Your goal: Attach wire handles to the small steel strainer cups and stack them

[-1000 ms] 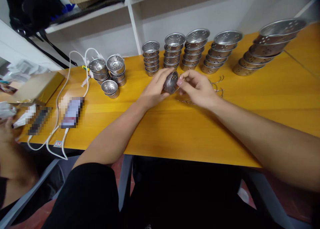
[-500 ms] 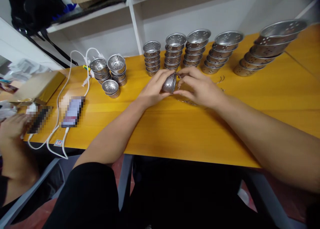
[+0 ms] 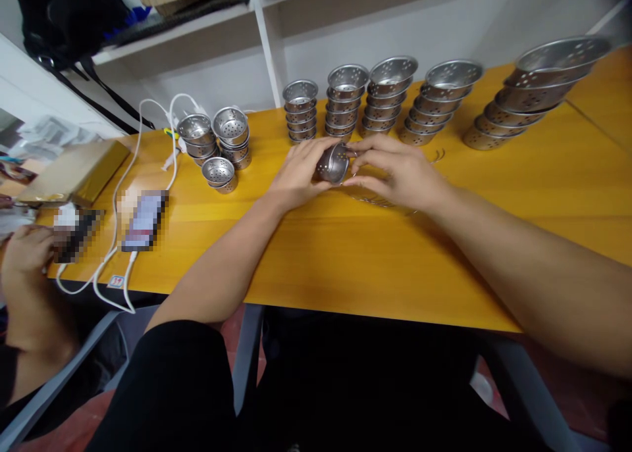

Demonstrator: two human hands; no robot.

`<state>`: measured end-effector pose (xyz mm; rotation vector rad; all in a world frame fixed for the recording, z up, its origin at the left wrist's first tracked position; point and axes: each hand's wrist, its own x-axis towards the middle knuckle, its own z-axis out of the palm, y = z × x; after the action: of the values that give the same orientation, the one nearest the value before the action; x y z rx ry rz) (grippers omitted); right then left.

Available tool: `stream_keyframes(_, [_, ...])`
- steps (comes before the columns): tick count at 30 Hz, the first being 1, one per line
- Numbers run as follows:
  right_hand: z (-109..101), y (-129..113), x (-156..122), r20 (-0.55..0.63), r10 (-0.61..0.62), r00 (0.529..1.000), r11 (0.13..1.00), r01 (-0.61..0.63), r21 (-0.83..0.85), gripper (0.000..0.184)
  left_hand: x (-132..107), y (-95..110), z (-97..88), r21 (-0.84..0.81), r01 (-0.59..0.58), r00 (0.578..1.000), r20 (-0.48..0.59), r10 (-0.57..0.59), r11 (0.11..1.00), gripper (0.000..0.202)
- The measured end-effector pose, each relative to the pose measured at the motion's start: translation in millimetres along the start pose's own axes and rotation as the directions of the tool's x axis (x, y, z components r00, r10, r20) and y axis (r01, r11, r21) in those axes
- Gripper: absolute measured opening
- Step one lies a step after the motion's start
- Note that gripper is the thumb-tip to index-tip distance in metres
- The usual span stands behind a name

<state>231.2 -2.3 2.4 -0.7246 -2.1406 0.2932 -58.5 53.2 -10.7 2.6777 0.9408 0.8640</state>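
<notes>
A small perforated metal cup (image 3: pixel 332 164) lies tipped on its side in my left hand (image 3: pixel 299 174), whose fingers and thumb wrap round its body. My right hand (image 3: pixel 399 174) is at the cup's rim, thumb and fingers pinching a thin bent wire (image 3: pixel 354 165). Whether the wire's ends are hooked into the cup is too small to tell. Several loose thin wires (image 3: pixel 374 202) rest on the table just below my right hand. More curved wires (image 3: pixel 438 156) lie beyond it.
Stacks of perforated cups (image 3: pixel 300 113) line the back of the wooden table (image 3: pixel 316 261), with taller, wider ones (image 3: pixel 536 100) at right. Shorter stacks (image 3: pixel 231 136) and a cup pair (image 3: pixel 218 174) stand left. A phone (image 3: pixel 144 220) has a white cable. Another person's hand (image 3: pixel 27 248) is far left.
The cup has turned in my left hand, so its rim and opening face more toward me. My right fingers have shifted slightly with the wire at the rim.
</notes>
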Motion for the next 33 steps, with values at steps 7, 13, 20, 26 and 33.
stream_keyframes(7, [1.9, -1.1, -4.1, 0.019, -0.031, 0.999, 1.0, 0.031, 0.003, 0.033, 1.3, -5.6, -5.2, 0.011, 0.027, 0.997, -0.074, -0.026, 1.0, 0.1])
stream_keyframes(13, [3.3, 19.6, -10.8, -0.082, 0.069, 0.994, 0.988, -0.079, -0.131, 0.038, -4.0, -35.4, 14.4, -0.111, 0.132, 0.955, -0.251, -0.156, 0.985, 0.106])
stream_keyframes(20, [7.9, 72.2, -29.2, 0.014, 0.246, 0.969, 0.918, -0.228, -0.325, 0.055, -6.0, -54.2, 35.8, -0.31, 0.194, 0.937, -0.223, -0.269, 0.931, 0.103])
stream_keyframes(26, [13.2, 51.3, -23.1, -0.041, 0.16, 0.986, 0.942, -0.165, -0.292, 0.049, -7.0, -54.3, 40.8, -0.313, 0.177, 0.965, -0.13, -0.227, 0.933, 0.101])
stream_keyframes(33, [20.9, 6.2, -10.3, 0.14, 0.079, 0.987, 0.993, -0.066, -0.097, 0.081, -8.1, -53.3, 40.8, -0.36, 0.195, 0.971, -0.062, -0.232, 0.912, 0.107])
